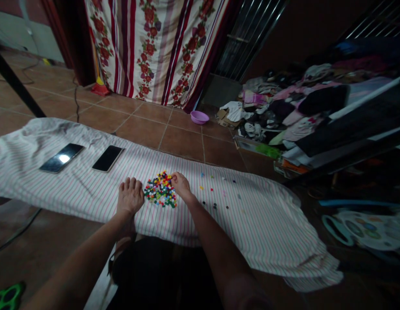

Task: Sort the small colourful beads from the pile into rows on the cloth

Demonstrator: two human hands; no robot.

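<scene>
A pile of small, many-coloured cube-like pieces (pixel 159 191) lies on a striped cloth (pixel 261 215). Flat on the cloth, just left of the pile, rests my left hand (pixel 131 196), its fingers stretched out and nothing in it. My right hand (pixel 181 185) is at the pile's upper right edge with thumb and fingers pinched together; whatever they hold is too small to make out. To the right of that hand, more pieces are spread in small separate spots, among them a red piece (pixel 211 189), a yellow one (pixel 201 187) and dark green ones (pixel 214 206).
Two phone-like devices, a larger one (pixel 62 158) and a smaller one (pixel 107 158), lie on the cloth at left. Beyond are a tiled floor (pixel 183 140), a purple basin (pixel 199 117) and a flowered curtain (pixel 148 51). A heap of clothes (pixel 271 103) fills the right back.
</scene>
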